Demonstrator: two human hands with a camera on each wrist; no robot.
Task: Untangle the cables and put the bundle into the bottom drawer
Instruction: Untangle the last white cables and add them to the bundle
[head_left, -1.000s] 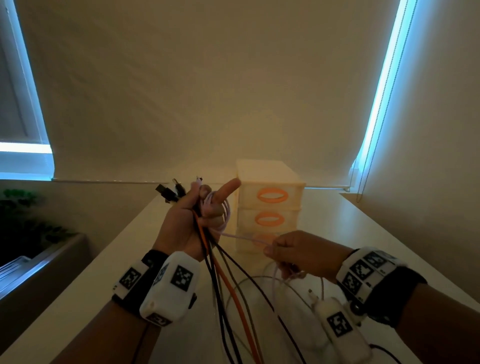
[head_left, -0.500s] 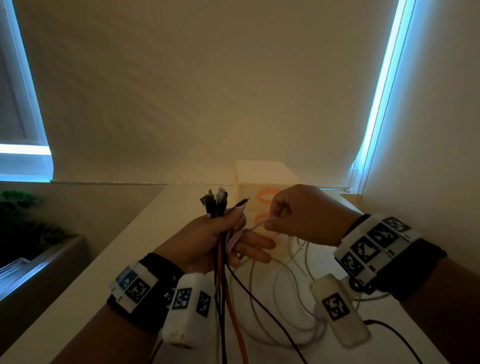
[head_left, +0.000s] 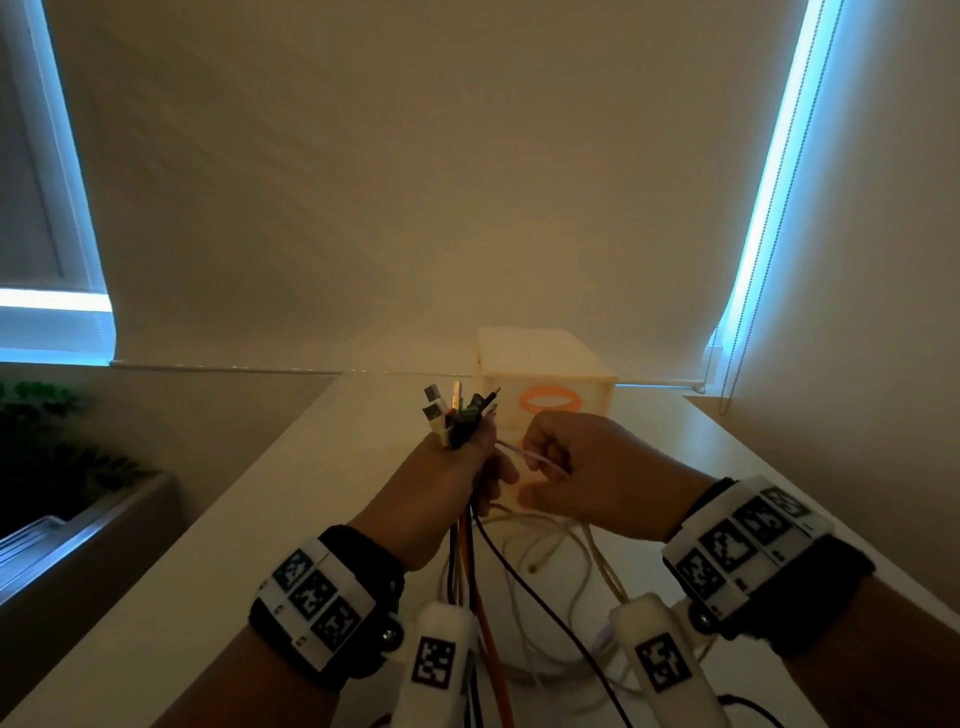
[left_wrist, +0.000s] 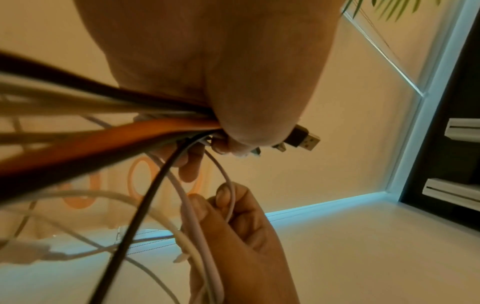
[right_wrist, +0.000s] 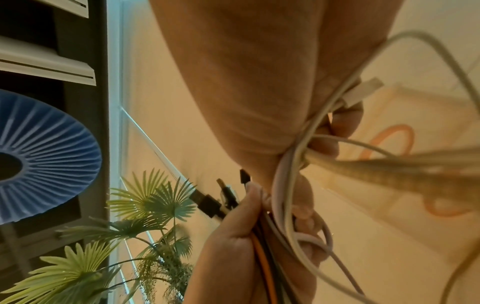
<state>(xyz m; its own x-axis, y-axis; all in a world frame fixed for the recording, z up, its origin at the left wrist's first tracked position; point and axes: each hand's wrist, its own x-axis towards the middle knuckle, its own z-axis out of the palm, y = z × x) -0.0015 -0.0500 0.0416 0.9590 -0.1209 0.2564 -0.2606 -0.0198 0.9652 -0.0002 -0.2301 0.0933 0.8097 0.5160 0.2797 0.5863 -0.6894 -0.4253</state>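
Observation:
My left hand grips a bundle of cables, black, orange and white, with several plugs sticking up above the fist. In the left wrist view the orange cable and a black cable run out of the fist. My right hand is close beside it and pinches a thin white cable that runs to the left hand. White loops hang to the table below. The drawer unit with orange ring handles stands behind the hands; its lower drawers are hidden.
The cream table runs to a wall with a roller blind. A dark ledge and green plant lie off the table's left edge. A blind cord hangs at the right.
My right hand rose from low over the table to beside the left hand, drawing the white cable up. My left hand closed its fingers round the bundle and turned the plugs upright.

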